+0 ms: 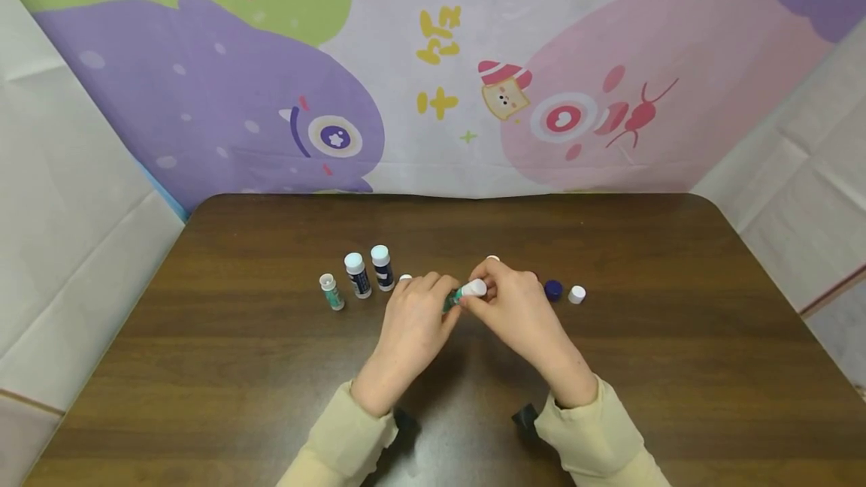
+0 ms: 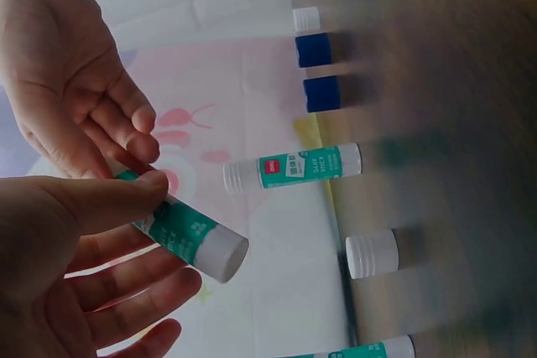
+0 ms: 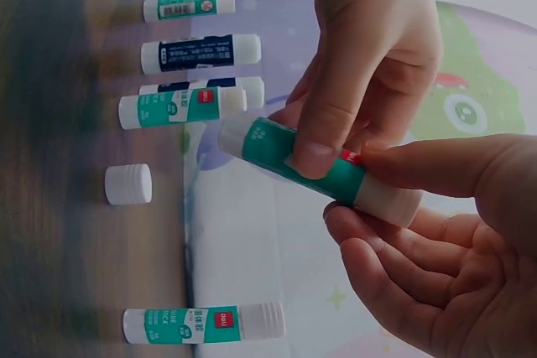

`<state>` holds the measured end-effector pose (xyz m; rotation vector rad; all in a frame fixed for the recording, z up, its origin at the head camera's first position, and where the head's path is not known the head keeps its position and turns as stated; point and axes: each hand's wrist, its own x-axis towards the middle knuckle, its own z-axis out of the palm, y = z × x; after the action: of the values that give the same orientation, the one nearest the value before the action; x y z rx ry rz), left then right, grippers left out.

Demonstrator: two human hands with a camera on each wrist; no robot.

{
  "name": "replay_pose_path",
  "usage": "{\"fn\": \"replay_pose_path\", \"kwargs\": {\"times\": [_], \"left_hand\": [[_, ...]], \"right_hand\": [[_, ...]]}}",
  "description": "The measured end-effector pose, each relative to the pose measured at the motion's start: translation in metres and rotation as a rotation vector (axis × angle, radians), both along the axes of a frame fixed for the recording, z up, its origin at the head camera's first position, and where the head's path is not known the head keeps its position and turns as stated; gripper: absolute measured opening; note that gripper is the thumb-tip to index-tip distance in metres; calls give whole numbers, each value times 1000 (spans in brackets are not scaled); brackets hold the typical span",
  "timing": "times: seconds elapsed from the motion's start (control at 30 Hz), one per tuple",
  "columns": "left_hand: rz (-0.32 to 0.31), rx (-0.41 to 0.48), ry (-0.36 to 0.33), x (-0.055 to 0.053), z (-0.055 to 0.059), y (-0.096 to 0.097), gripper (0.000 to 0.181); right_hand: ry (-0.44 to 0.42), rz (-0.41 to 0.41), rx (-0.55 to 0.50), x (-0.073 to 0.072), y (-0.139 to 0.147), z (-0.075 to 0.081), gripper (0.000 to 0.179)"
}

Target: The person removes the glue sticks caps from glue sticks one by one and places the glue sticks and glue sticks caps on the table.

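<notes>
Both hands meet over the table on one green glue stick (image 2: 172, 228) with white ends. My left hand (image 1: 419, 314) grips its green body between thumb and fingers. My right hand (image 1: 517, 307) pinches the white cap (image 3: 390, 203) at the other end. Beyond the hands a capped green glue stick (image 2: 310, 165) stands upright, mostly hidden in the head view. A loose white cap (image 3: 128, 184) sits on the table between that stick and another green glue stick (image 3: 180, 108), which stands just behind my left hand.
Left of the hands stand a small green glue stick (image 1: 331, 291) and two navy glue sticks (image 1: 357, 275). To the right lie a blue cap (image 1: 552, 290) and a small white cap (image 1: 576, 294); another blue cap (image 2: 314, 50) shows in the left wrist view. A printed cloth hangs behind the brown table (image 1: 203, 367).
</notes>
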<state>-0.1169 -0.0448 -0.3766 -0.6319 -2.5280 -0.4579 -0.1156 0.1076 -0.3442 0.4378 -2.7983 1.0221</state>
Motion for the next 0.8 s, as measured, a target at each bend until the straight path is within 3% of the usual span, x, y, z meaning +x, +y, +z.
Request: {"fn": "replay_pose_path", "kwargs": {"times": [0.3,0.67,0.8], "left_hand": [[10,-15,0,-2,-3,-1,20],[38,39,-84,-2,-7,-2,17],[41,62,-124,-2,-7,-2,17]], "right_hand": [[-5,12,13,-1,2,2,20],[11,5,26,-4,6,0,18],[-27,-3,50,-7,6,-4,19]]}}
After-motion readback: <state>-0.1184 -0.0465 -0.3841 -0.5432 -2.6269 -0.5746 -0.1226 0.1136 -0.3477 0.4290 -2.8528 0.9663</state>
